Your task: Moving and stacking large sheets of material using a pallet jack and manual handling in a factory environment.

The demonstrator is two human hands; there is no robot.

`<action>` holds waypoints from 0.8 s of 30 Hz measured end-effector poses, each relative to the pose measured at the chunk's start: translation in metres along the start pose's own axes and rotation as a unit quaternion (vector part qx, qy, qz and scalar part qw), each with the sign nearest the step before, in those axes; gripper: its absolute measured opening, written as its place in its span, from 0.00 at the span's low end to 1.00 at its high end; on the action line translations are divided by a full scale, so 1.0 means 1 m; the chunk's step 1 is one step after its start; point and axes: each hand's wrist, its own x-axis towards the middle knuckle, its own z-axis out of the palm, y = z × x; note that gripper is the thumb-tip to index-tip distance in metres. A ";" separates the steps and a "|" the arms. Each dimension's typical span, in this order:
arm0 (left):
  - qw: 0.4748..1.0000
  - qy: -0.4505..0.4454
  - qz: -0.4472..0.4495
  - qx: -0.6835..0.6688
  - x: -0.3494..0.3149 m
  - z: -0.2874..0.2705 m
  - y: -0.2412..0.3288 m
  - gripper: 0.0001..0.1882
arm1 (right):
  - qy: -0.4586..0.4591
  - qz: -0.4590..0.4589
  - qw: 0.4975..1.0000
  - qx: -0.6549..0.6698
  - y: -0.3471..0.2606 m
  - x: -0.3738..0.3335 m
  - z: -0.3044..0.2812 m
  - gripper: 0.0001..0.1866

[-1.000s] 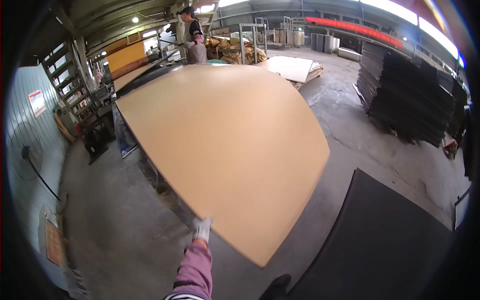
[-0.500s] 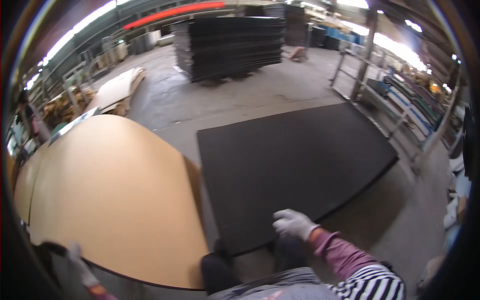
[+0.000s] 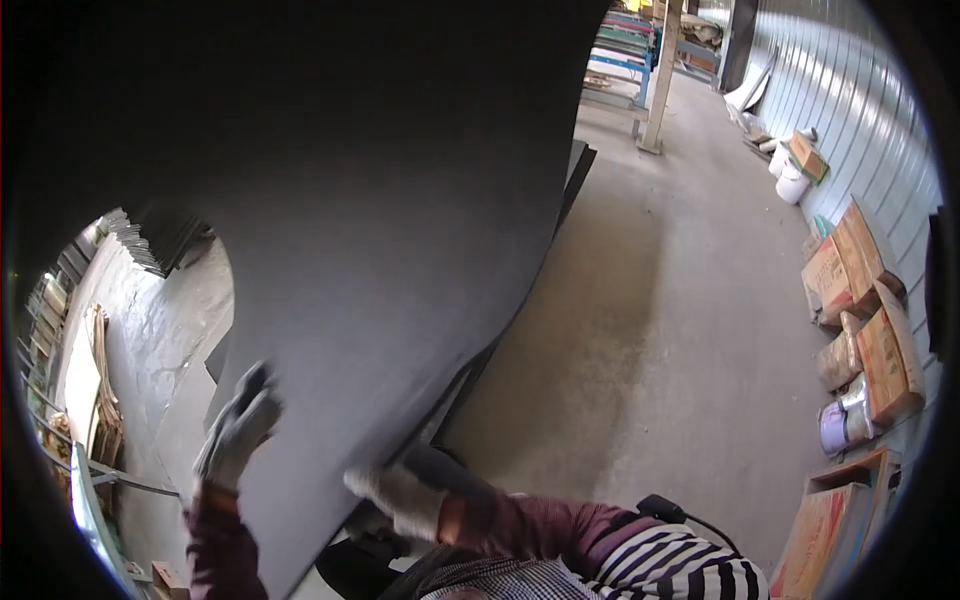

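A large black sheet rises curved in front of me and fills the upper left of the view. Against its left part is my left hand in a grey glove, fingers pointing up and fairly straight, thumb apart. My right hand, gloved in pale grey and slightly blurred, is closed at the sheet's near lower edge. Its fingertips lie over the face of the sheet. Just beyond the sheet's right edge shows the dark edge of another flat black panel.
Along the corrugated wall at right stand cardboard boxes, white buckets and a wooden crate. A post and a blue rack stand ahead. At left are stacked pale sheets and a dark stack.
The black sheet that lay flat is now raised and curved before me. My left hand has left the tan board for the black sheet. The view has swung right.
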 end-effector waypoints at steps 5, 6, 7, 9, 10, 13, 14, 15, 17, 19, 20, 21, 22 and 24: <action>0.759 0.164 -0.233 0.586 -0.108 -0.121 -0.214 0.25 | 0.003 0.058 0.993 0.104 -0.051 0.013 -0.018 0.17; 0.739 0.265 -0.299 0.543 -0.120 -0.112 -0.218 0.33 | -0.007 0.080 0.988 0.132 -0.017 0.032 -0.036 0.18; 0.701 0.304 -0.348 0.544 -0.130 -0.117 -0.220 0.34 | -0.027 0.115 0.983 0.137 -0.001 0.029 -0.039 0.19; 0.648 0.370 -0.418 0.518 -0.154 -0.135 -0.243 0.38 | -0.020 0.168 0.968 0.184 0.041 0.039 -0.051 0.20; 0.636 0.401 -0.431 0.499 -0.171 -0.148 -0.262 0.33 | -0.068 0.148 0.968 0.192 0.065 0.044 -0.059 0.21; 0.648 0.455 -0.414 0.448 -0.224 -0.179 -0.317 0.17 | -0.053 0.210 0.955 0.201 0.089 0.031 -0.049 0.20; 0.678 0.545 -0.368 0.328 -0.252 -0.197 -0.379 0.14 | -0.039 0.224 0.952 0.204 0.091 0.026 -0.047 0.20; 0.670 0.447 -0.406 0.433 -0.323 -0.223 -0.497 0.10 | 0.006 0.231 0.959 0.162 0.084 0.014 -0.032 0.18; 0.739 0.409 -0.301 0.442 -0.339 -0.209 -0.570 0.08 | 0.060 0.192 0.974 0.104 0.079 0.020 -0.051 0.20; 0.812 0.546 -0.179 -0.105 -0.234 -0.134 -0.438 0.08 | 0.129 0.129 0.981 0.062 0.032 0.035 -0.078 0.20; 0.848 0.510 -0.111 0.095 -0.214 -0.109 -0.408 0.08 | 0.175 0.175 0.969 0.002 0.003 0.045 -0.077 0.21; 0.814 0.526 -0.241 -0.059 -0.177 -0.099 -0.383 0.10 | 0.153 0.079 0.985 -0.019 0.015 0.072 -0.124 0.21; 0.800 0.541 -0.251 0.059 -0.136 -0.083 -0.343 0.23 | 0.208 0.038 0.977 -0.017 0.012 0.088 -0.141 0.18; 0.886 0.389 -0.185 -0.170 -0.099 -0.082 -0.403 0.40 | 0.277 0.018 0.959 0.056 0.024 0.142 -0.197 0.20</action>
